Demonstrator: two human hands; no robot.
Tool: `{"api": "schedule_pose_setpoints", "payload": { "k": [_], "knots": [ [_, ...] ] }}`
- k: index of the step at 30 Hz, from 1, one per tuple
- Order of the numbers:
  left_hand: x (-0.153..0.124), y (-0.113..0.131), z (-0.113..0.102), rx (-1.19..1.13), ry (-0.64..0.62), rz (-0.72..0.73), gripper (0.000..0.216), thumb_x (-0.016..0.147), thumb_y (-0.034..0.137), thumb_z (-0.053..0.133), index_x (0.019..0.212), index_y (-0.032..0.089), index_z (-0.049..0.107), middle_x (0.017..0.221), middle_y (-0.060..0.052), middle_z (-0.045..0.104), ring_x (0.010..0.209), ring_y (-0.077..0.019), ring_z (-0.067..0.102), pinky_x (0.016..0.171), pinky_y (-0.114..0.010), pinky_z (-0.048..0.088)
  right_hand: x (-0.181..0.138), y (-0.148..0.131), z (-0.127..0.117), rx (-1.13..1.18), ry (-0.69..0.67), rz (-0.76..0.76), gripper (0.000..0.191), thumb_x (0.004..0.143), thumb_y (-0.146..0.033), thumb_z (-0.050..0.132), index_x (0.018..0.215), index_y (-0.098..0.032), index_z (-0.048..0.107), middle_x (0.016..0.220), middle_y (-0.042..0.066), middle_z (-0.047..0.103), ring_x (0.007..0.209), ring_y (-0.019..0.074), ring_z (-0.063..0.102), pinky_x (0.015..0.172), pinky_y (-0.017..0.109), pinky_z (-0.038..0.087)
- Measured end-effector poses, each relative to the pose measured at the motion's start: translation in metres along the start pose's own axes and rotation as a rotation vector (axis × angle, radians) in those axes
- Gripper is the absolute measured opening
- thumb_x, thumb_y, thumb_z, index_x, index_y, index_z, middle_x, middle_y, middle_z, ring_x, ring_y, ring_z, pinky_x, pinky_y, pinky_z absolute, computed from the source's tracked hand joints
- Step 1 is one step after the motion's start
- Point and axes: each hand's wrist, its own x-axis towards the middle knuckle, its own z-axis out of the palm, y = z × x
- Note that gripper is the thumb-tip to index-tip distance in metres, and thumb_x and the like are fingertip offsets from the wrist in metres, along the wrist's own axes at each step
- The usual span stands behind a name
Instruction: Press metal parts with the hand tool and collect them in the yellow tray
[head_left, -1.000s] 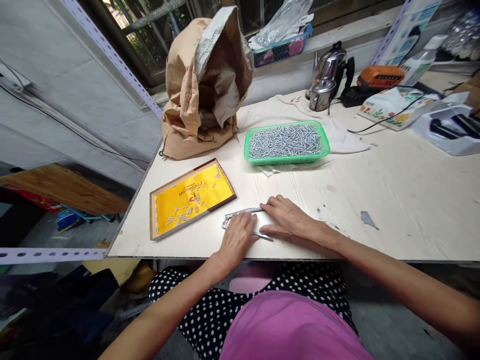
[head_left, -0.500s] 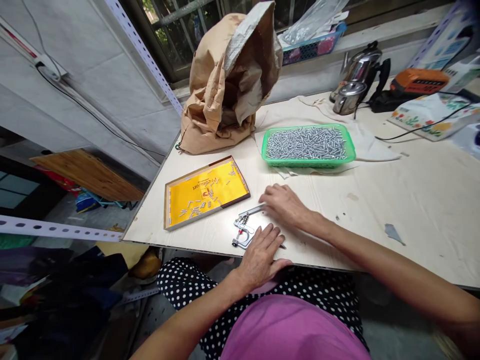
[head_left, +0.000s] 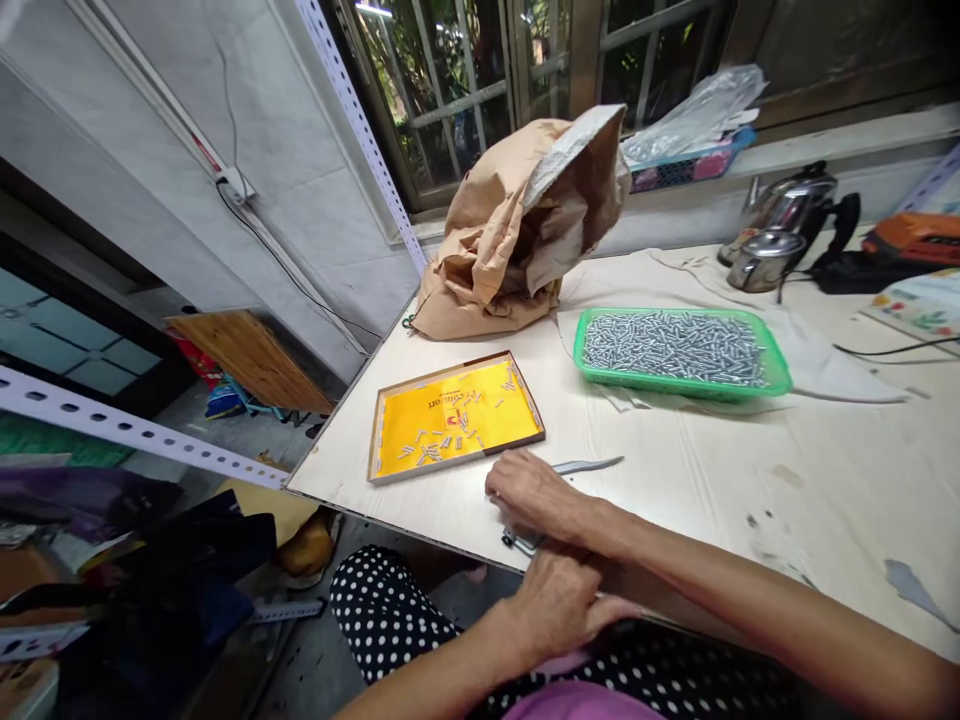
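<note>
A pair of metal pliers with a C-shaped jaw (head_left: 525, 541) lies at the table's front edge, mostly covered by my hands. Its grey upper handle (head_left: 589, 465) sticks out to the right behind my right hand. My left hand (head_left: 559, 595) rests over the lower part of the pliers, its fingertips hidden under my right wrist. Curled over the jaw end is my right hand (head_left: 536, 490), fingers drawn together; what is in them is hidden. Beyond lies a shallow box tray (head_left: 420, 469) with a yellow bottom, holding several small metal pins (head_left: 431, 452).
A green plastic tray (head_left: 682, 388) heaped with small metal pieces (head_left: 675, 345) stands at the back right. Behind the box tray is a crumpled brown paper bag (head_left: 487, 270). Metal kettles (head_left: 787, 215) stand at the far right. A grey scrap (head_left: 915, 585) lies on the table.
My right hand has moved from the upper handle to the jaw end, crossing over my left hand's fingers. The pliers have turned, and the view has shifted left and up.
</note>
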Motion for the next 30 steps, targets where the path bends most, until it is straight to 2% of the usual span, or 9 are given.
{"api": "schedule_pose_setpoints", "payload": {
  "k": [3,6,8,11,14,16,19,25,30],
  "knots": [
    [-0.001,-0.015,-0.036,0.083,0.152,0.024,0.038,0.095,0.035,0.05,0.127,0.017,0.056,0.132,-0.014,0.057,0.128,-0.0267,0.048,0.107,-0.044,0.042,-0.003,0.024,-0.049,0.089,0.341,0.151,0.016,0.092,-0.014,0.044,0.087,-0.018,0.058,0.084,0.006,0.063,0.08,0.0177,0.054,0.073,0.031,0.042],
    [-0.004,-0.052,-0.087,0.227,0.39,-0.263,0.027,0.097,0.022,0.042,0.111,0.015,0.064,0.112,-0.012,0.065,0.107,-0.023,0.057,0.096,-0.041,0.048,-0.022,0.072,-0.108,-0.01,0.582,0.321,0.01,0.09,-0.022,0.047,0.085,-0.022,0.056,0.081,0.006,0.061,0.076,0.0203,0.055,0.071,0.034,0.043],
    [-0.007,-0.082,-0.118,0.356,0.43,-0.479,0.025,0.096,0.022,0.045,0.101,0.014,0.068,0.1,-0.011,0.067,0.097,-0.0247,0.057,0.089,-0.042,0.048,-0.042,0.11,-0.137,-0.123,0.68,0.463,0.013,0.091,-0.028,0.046,0.083,-0.024,0.055,0.079,0.007,0.061,0.071,0.0215,0.055,0.069,0.037,0.043],
    [-0.009,-0.12,-0.145,0.444,0.323,-0.665,0.021,0.092,0.025,0.052,0.092,0.014,0.07,0.094,-0.011,0.066,0.095,-0.0259,0.056,0.083,-0.038,0.047,-0.073,0.157,-0.152,-0.294,0.641,0.578,0.027,0.095,-0.044,0.039,0.088,-0.026,0.058,0.079,0.009,0.058,0.075,0.0268,0.054,0.068,0.041,0.041],
    [-0.006,-0.139,-0.149,0.423,0.175,-0.721,0.018,0.088,0.027,0.057,0.088,0.015,0.07,0.095,-0.01,0.066,0.098,-0.0251,0.057,0.081,-0.034,0.046,-0.092,0.169,-0.143,-0.395,0.566,0.62,0.04,0.093,-0.053,0.038,0.103,-0.023,0.061,0.091,0.014,0.056,0.08,0.0304,0.054,0.067,0.044,0.041],
    [0.0,-0.145,-0.147,0.359,0.144,-0.748,0.014,0.085,0.026,0.061,0.087,0.015,0.069,0.095,-0.01,0.066,0.098,-0.0242,0.058,0.08,-0.031,0.045,-0.094,0.156,-0.131,-0.373,0.517,0.598,0.04,0.094,-0.05,0.038,0.109,-0.022,0.061,0.099,0.015,0.056,0.082,0.0299,0.055,0.069,0.044,0.043],
    [0.007,-0.15,-0.146,0.261,0.172,-0.783,0.008,0.081,0.018,0.061,0.081,0.014,0.068,0.091,-0.01,0.067,0.094,-0.0232,0.06,0.078,-0.03,0.044,-0.081,0.123,-0.113,-0.292,0.457,0.508,0.035,0.096,-0.043,0.039,0.104,-0.02,0.064,0.096,0.012,0.059,0.079,0.0262,0.058,0.07,0.041,0.046],
    [0.006,-0.163,-0.155,0.117,0.278,-0.821,0.005,0.077,0.014,0.063,0.073,0.015,0.067,0.08,-0.006,0.07,0.078,-0.0191,0.064,0.074,-0.029,0.047,-0.031,0.073,-0.082,0.065,0.415,0.369,0.023,0.094,-0.029,0.047,0.089,-0.018,0.067,0.089,0.008,0.064,0.077,0.0188,0.061,0.072,0.032,0.047],
    [0.005,-0.158,-0.162,-0.08,0.435,-0.854,0.009,0.076,0.024,0.067,0.079,0.015,0.067,0.076,-0.005,0.071,0.066,-0.0151,0.065,0.062,-0.024,0.05,0.04,0.046,-0.043,0.468,0.383,0.337,0.013,0.089,-0.023,0.055,0.085,-0.018,0.066,0.084,0.004,0.069,0.077,0.0151,0.062,0.071,0.027,0.045]
  ]
}}
